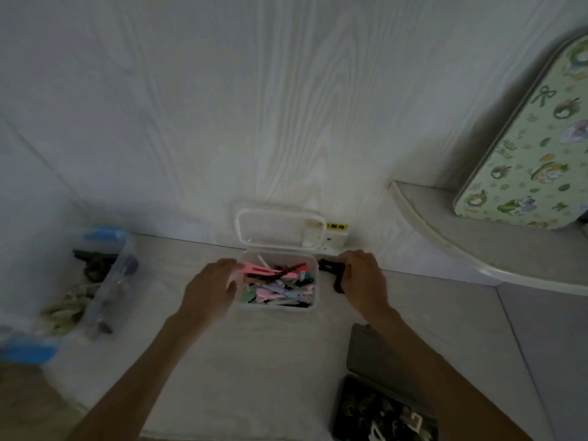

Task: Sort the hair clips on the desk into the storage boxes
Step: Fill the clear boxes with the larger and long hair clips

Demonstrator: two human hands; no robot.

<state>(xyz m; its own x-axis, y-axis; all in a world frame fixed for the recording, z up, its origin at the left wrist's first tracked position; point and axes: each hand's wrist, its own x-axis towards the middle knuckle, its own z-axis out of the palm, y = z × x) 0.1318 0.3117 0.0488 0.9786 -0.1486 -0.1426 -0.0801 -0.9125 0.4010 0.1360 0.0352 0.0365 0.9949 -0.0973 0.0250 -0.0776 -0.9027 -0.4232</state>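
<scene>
The left hand pinched a pink clip in its fingers at the left rim of the clear box, which stood open at the far edge of the worktop, full of coloured clips. Just right of the box, the right hand curled its fingers round a black clip.

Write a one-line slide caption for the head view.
Left hand holds a pink clip over the open clear box of clips; right hand grips a black clip beside it.
</scene>
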